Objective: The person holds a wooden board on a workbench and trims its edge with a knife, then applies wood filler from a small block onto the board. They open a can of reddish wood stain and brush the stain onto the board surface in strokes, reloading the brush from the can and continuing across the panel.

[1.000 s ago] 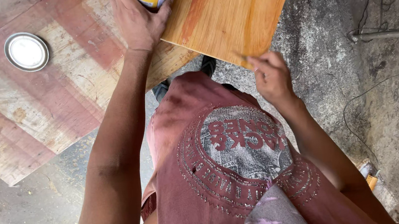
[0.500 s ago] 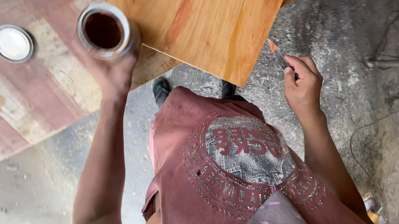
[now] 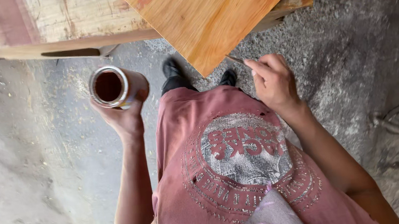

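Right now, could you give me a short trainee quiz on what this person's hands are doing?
1. True or false: the left hand holds an open can of dark liquid.
2. What do the right hand fingers grip? A) thin stick B) hammer C) cloth
3. The stick tip is near the corner of the orange wooden ____.

Key: 1 true; 2 A; 3 board.
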